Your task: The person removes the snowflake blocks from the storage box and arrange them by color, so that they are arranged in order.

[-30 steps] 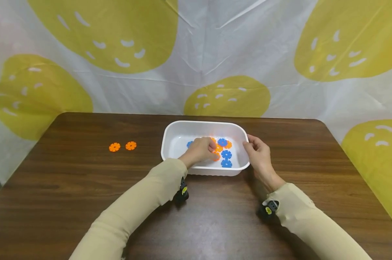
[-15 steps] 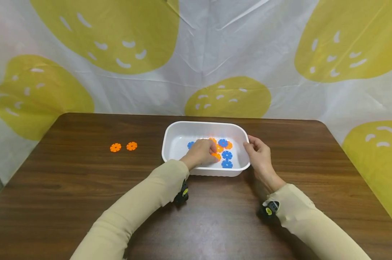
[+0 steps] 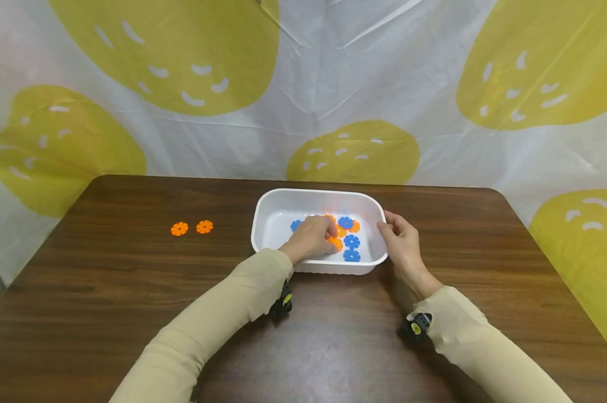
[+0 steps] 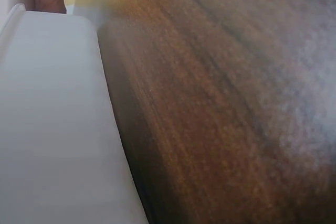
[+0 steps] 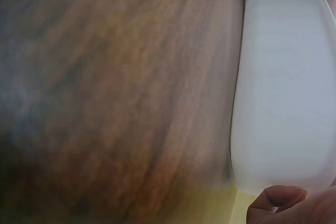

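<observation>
The table (image 3: 323, 336) carries the white tray (image 3: 343, 268), unmoved over the last second. The right hand (image 3: 403, 240) pinches the tray's right rim; the left hand (image 3: 310, 238) stays inside (partly hidden, so I cannot tell whether its grip holds anything). Orange discs (image 3: 337, 244) and blue discs (image 3: 352, 242) lie in the tray near that hand; two orange pieces (image 3: 205, 226) rest well left of the tray. With nothing visibly shifted, the handling seems momentarily paused.
</observation>
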Demonstrator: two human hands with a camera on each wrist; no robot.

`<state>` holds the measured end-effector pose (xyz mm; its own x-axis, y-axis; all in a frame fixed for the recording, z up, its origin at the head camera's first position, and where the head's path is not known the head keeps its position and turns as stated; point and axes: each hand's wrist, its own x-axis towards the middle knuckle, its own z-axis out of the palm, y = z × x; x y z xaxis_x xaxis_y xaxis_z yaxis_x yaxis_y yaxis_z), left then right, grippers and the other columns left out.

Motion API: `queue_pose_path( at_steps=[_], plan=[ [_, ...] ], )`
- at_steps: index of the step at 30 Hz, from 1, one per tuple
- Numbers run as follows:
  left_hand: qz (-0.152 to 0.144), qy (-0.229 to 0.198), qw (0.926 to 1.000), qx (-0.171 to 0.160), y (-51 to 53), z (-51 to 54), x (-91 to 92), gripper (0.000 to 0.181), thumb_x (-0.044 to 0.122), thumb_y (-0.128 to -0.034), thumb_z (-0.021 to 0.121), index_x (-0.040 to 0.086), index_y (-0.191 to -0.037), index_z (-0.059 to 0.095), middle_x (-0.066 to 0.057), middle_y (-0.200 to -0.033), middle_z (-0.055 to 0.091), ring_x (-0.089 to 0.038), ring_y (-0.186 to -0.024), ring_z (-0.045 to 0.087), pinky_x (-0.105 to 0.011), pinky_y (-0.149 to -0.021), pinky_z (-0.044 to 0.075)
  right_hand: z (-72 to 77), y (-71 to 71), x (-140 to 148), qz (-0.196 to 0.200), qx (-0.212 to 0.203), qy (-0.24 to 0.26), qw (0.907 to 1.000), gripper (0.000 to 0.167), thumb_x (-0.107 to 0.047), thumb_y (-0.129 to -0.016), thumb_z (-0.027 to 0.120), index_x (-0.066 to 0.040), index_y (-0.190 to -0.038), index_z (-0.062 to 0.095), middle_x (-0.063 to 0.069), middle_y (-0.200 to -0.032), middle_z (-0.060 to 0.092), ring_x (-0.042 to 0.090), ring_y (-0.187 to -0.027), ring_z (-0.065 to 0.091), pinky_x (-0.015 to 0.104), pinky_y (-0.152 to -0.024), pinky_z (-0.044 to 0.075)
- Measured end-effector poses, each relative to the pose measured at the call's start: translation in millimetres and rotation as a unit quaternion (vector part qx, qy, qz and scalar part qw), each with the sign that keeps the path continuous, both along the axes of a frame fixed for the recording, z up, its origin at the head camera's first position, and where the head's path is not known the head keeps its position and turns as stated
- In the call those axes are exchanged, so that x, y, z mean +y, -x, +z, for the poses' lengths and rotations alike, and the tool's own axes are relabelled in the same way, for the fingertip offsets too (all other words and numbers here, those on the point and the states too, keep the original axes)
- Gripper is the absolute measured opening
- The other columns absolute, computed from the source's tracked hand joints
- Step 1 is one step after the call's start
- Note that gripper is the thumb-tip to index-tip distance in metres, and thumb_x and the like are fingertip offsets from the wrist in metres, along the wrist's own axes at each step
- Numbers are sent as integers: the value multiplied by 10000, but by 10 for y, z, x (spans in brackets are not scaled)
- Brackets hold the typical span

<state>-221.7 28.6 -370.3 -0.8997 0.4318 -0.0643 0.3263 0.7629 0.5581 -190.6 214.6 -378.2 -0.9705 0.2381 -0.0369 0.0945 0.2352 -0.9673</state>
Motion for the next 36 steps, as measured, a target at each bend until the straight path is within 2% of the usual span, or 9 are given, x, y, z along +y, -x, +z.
queue_pose_path(
  at_steps=[10, 17, 25, 31, 36],
  plan=[
    [75, -147, 9998, 140, 14, 12, 13, 222, 119, -747, 775, 66, -917, 642, -34, -858, 620, -168, -811, 528, -245, -745, 421, 5, -5, 7, -32, -19, 38, 10000, 389, -124, -961, 485, 23, -1321, 492, 198, -1077, 547, 173, -867, 560, 163, -696, 510],
    [195, -510, 9985, -53, 15, 19, -5, 212, 104, -735, 785, 55, -894, 653, -40, -840, 631, -163, -791, 534, -230, -720, 422, 8, -3, 6, 5, -28, 52, 10000, 388, -119, -961, 484, 27, -1320, 491, 201, -1067, 545, 165, -858, 562, 177, -708, 513],
    [273, -867, 9958, -117, 46, 20, -55, 202, 106, -717, 795, 57, -884, 692, -35, -833, 664, -143, -777, 558, -205, -709, 432, 2, 5, 8, 25, -58, 33, 10000, 388, -120, -964, 479, 30, -1323, 485, 214, -1095, 541, 199, -896, 550, 163, -713, 504],
    [467, -1291, 9895, -454, 72, 56, -96, 267, 114, -714, 812, 42, -944, 695, -58, -891, 684, -146, -791, 584, -181, -678, 459, -8, 13, 3, 6, -20, 35, 10000, 385, -112, -959, 481, 36, -1315, 491, 220, -1093, 545, 194, -888, 553, 162, -705, 503],
    [665, -1855, 9769, -828, 76, 109, -131, 291, 69, -731, 790, 10, -995, 682, -86, -883, 672, -125, -718, 594, -174, -624, 498, -10, 14, 11, -5, -9, 6, 10000, 388, -111, -958, 482, 37, -1317, 489, 212, -1086, 541, 194, -887, 550, 153, -697, 499]
  ],
)
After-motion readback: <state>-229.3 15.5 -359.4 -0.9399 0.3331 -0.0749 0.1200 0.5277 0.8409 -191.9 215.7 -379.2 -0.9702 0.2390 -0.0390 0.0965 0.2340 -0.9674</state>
